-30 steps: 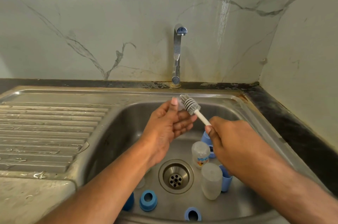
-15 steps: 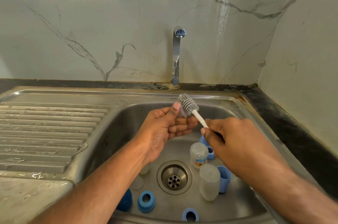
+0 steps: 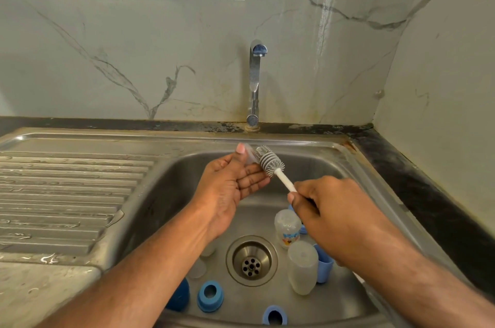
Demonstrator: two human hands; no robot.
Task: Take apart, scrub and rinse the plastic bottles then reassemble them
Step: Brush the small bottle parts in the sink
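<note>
- Head view: the left hand [image 3: 230,180] is raised over the sink [image 3: 308,156], its thumb and fingers [image 3: 254,177] pinching a small clear plastic piece [image 3: 250,157].
- The right hand [image 3: 329,209] has its fingers clamped round the white handle of a bottle brush [image 3: 270,163]; the grey bristle head lies against the clear piece.
- On the sink floor, right of the drain [image 3: 251,260], stands a clear bottle with a printed label [image 3: 287,228], and nearer, a frosted bottle [image 3: 302,267] beside a blue cup-like part [image 3: 323,266].
- Blue rings [image 3: 210,296] sit along the near edge.
- A tap [image 3: 254,81] rises behind the sink; a ribbed drainboard [image 3: 67,193] lies to the left.
</note>
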